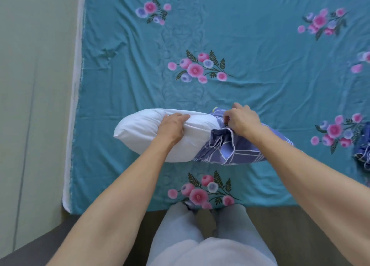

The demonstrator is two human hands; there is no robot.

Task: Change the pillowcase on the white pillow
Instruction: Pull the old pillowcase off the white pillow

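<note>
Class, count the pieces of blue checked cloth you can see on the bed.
2: one pillowcase bunched on the white pillow's right end; another piece at the right edge, cut off. More may lie out of view.

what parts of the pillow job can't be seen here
- Head view: the white pillow's right end, hidden inside the blue checked pillowcase.
- Right hand's fingertips, buried in the bunched cloth.
- Second blue cloth, cut off by the right edge.

One white pillow (144, 131) near the bed's front edge. One blue plaid pillowcase (224, 149) bunched on its right end. A second blue cloth (363, 155), cut off at the bed's right edge. Two hands: left hand (172, 125), right hand (243, 118). One teal floral bedsheet (260, 45).
</note>
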